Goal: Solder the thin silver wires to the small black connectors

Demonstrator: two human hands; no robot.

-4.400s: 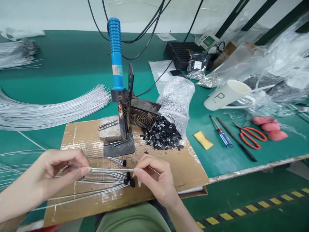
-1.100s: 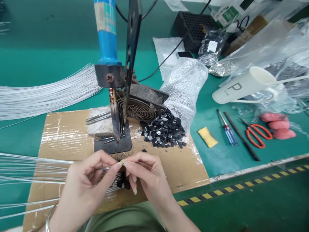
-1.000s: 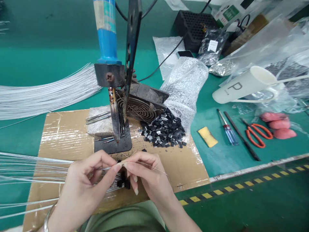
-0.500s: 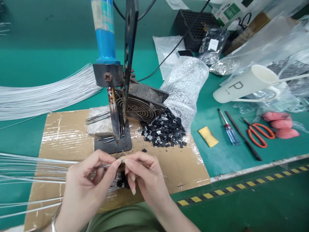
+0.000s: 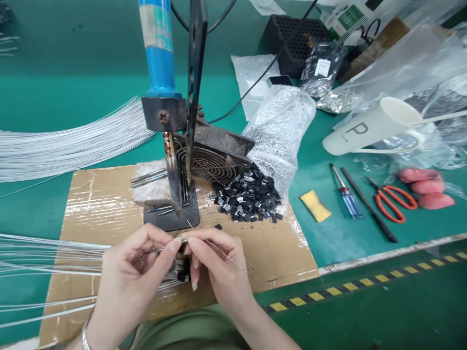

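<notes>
My left hand (image 5: 127, 277) is closed in a pinch on a thin grey cable (image 5: 157, 250) near its end. My right hand (image 5: 228, 267) pinches at the same spot, its fingertips meeting those of the left. A fine solder wire (image 5: 190, 225) runs through the right hand's fingers, one tip pointing up past them and the rest trailing to the right. The small detail between the fingertips is hidden. Just beyond the hands, a blue-handled soldering iron (image 5: 160, 70) hangs tip-down in a stand (image 5: 197, 58). Below the hands lie several cables and black connectors (image 5: 184, 272), partly covered.
A pile of small black connectors (image 5: 250, 194) lies beside a dusty fan (image 5: 207, 163) on cardboard (image 5: 95, 204). A bundle of grey cables (image 5: 65, 150) is at left. To the right are a yellow sponge (image 5: 315, 206), screwdriver (image 5: 348, 197), orange-handled pliers (image 5: 394, 201) and white cup (image 5: 368, 129).
Both hands stay pinched together and have shifted only slightly. The solder wire's tip stands a little higher above the fingers, and the right hand's lower fingers have curled in toward the left.
</notes>
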